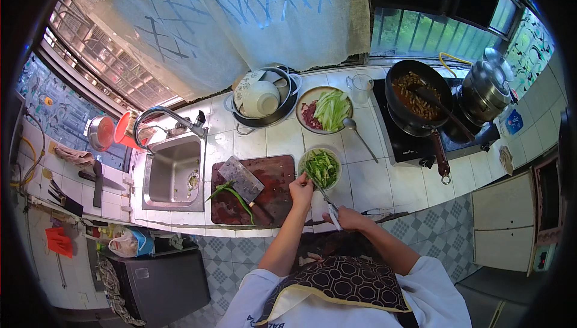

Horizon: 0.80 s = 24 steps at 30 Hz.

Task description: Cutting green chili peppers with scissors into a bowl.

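Observation:
My right hand (352,218) grips a pair of scissors (332,208) with pale handles. Their blades point up and left, over the near rim of a round bowl (339,177). Cut green peppers (321,168) fill the bowl. At its near left rim my left hand (302,189) has its fingers pinched together beside the blade tips; whether a piece of pepper is between them is too small to tell. Left of that hand, a cleaver (241,179) lies on a reddish-brown cutting board (277,179) with whole green chili peppers (241,204).
Behind the bowl are a plate (303,125) of sliced greens and raw meat, and a ladle (362,141). A wok (396,118) of food and a metal pot (484,91) stand on the gas stove (401,152). Stacked bowls (261,98) and a sink (173,170) are leftward.

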Motion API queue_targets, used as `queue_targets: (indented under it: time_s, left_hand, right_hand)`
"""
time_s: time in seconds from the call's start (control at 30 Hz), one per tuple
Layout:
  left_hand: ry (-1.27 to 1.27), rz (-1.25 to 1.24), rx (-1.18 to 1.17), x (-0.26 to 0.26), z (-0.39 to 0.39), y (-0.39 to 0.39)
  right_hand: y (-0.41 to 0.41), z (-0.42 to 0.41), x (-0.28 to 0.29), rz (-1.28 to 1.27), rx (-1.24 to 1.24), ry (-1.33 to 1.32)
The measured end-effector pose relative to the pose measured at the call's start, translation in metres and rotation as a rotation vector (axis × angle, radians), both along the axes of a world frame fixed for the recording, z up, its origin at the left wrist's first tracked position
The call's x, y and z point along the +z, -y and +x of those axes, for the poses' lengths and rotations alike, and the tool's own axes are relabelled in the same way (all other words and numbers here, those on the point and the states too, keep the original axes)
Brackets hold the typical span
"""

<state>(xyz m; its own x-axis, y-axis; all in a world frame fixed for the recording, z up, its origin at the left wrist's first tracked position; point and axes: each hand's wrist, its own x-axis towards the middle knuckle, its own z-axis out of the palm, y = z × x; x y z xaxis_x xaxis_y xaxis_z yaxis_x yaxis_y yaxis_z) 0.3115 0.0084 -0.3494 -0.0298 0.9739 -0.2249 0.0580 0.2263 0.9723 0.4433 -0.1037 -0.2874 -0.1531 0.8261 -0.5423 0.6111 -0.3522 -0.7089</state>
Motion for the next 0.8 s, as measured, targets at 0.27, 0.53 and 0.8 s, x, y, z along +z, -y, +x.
queue_targets:
  time_s: [0.27, 0.53, 0.8]
  left_hand:
    - [0.238, -0.137, 0.016, 0.021, 0.004, -0.001]
    - [0.361, -0.235, 0.026, 0.039, 0.001, -0.002]
    - [0.416, -0.266, 0.032, 0.06, 0.0, 0.003]
  right_hand:
    - [0.0, -0.002, 0.016, 0.024, -0.067, 0.087]
    - [0.009, 0.001, 0.004, -0.053, -0.121, 0.161]
    - [0.004, 0.008, 0.03, -0.121, -0.017, 0.146]
